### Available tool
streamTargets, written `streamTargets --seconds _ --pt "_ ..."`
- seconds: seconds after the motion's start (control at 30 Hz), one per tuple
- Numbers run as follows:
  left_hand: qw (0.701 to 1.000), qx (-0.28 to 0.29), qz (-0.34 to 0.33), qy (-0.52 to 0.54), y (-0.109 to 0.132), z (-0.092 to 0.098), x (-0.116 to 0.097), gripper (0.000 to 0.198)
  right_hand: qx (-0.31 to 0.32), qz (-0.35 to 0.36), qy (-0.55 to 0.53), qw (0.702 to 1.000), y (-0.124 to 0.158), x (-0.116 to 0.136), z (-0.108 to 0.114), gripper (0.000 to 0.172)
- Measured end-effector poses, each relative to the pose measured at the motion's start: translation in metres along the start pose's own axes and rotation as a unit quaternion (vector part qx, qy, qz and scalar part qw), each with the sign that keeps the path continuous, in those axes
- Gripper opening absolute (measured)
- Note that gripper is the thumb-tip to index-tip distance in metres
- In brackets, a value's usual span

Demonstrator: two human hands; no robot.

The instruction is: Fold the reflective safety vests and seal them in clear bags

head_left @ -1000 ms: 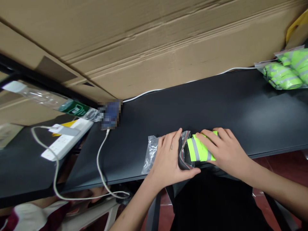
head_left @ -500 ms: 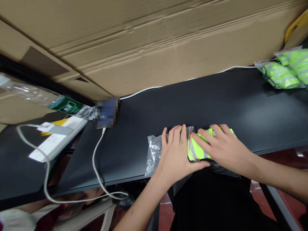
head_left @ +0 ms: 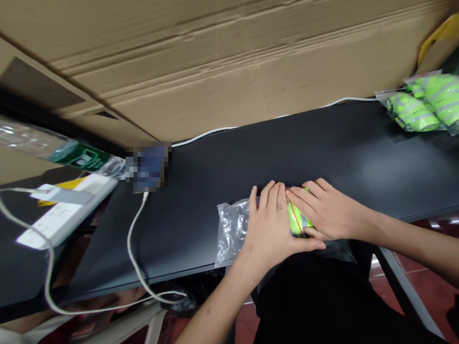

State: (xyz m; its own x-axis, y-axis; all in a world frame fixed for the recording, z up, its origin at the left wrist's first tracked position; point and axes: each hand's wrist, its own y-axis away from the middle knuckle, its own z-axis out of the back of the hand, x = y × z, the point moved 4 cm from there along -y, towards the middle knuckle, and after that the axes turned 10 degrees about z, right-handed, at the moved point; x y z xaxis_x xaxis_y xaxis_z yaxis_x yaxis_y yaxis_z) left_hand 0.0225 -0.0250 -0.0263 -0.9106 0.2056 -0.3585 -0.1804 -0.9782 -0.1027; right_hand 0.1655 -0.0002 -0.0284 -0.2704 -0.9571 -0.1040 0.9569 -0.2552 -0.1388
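A rolled neon-yellow reflective vest (head_left: 296, 220) with silver strips lies at the near edge of the black table, inside a clear zip bag (head_left: 231, 229) with a red seal line. My left hand (head_left: 270, 222) presses down on the bag, its fingers stretched out and its thumb pointing right along the front of the roll. Curled over the right end of the vest is my right hand (head_left: 324, 210), gripping the roll and hiding most of it. The bag's loose, wrinkled part spreads out left of my left hand.
Bagged neon vests (head_left: 426, 105) lie at the back right of the black table (head_left: 251, 157). At left are a blurred-out blue object (head_left: 150, 167) with a white cable (head_left: 132, 243), a plastic bottle (head_left: 82, 157) and a white power strip (head_left: 68, 212). Cardboard (head_left: 215, 86) stands behind.
My right hand has closed further round the vest, covering more of it. My left hand has shifted slightly right, toward the right hand. The view has turned a little to the right.
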Motion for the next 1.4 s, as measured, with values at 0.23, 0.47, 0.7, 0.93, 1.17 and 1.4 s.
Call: streamTargets --seconds 0.23,0.47,0.7,0.93,1.17,1.4 --pt "0.999 0.012 -0.034 -0.01 0.001 0.002 -0.002 0.13 -0.065 -0.032 -0.144 0.987 -0.001 -0.004 0.012 0.054" --pt "0.999 -0.027 -0.022 -0.009 0.002 0.001 -0.007 0.151 -0.194 -0.063 -0.275 0.939 -0.008 -0.008 0.01 0.025" --pt "0.999 -0.032 0.006 0.006 0.004 0.0 -0.005 0.134 -0.126 -0.076 -0.428 0.892 0.009 -0.012 0.02 0.035" --pt "0.999 0.003 -0.013 -0.032 0.002 0.002 -0.01 0.138 -0.234 -0.241 -0.581 0.741 0.011 -0.022 0.002 0.041" --pt "0.996 -0.014 0.004 -0.083 -0.001 0.005 -0.019 0.127 -0.295 -0.37 -0.656 0.588 -0.009 -0.024 -0.005 0.044" --pt "0.996 0.006 0.026 -0.081 -0.004 0.004 -0.016 0.091 -0.217 -0.333 -0.561 0.727 0.001 -0.029 -0.007 0.017"
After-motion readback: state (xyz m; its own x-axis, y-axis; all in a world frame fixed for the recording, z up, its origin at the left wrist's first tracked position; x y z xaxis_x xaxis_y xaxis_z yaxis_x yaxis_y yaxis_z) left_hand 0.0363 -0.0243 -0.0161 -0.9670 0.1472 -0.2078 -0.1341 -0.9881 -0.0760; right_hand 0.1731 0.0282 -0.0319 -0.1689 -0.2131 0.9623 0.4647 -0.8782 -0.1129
